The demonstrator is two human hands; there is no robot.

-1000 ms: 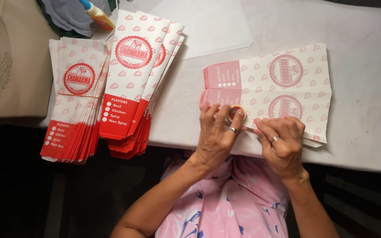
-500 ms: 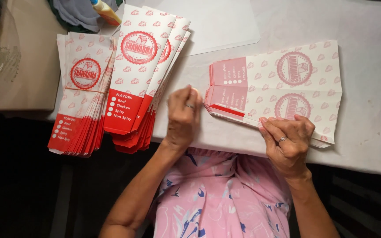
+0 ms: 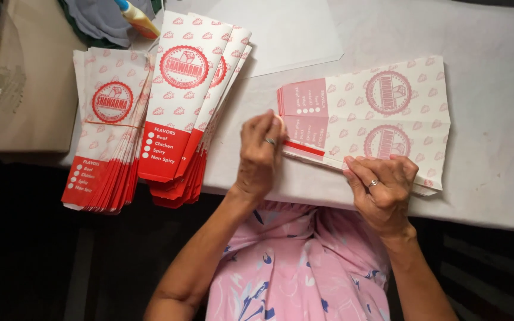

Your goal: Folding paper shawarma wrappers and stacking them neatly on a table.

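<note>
paper bags (image 3: pixel 388 113) under right hand (image 3: pixel 382 187), left hand (image 3: pixel 261 151) at edge

I note three lots of flat paper bags (image 3: pixel 382 116) on the white table (image 3: pixel 495 178) — white with pink motifs, round red emblems, red ends: a sideways pile at right, a fanned stack (image 3: pixel 185 101) centre-left, a banded bundle (image 3: pixel 108 131) far left.
</note>
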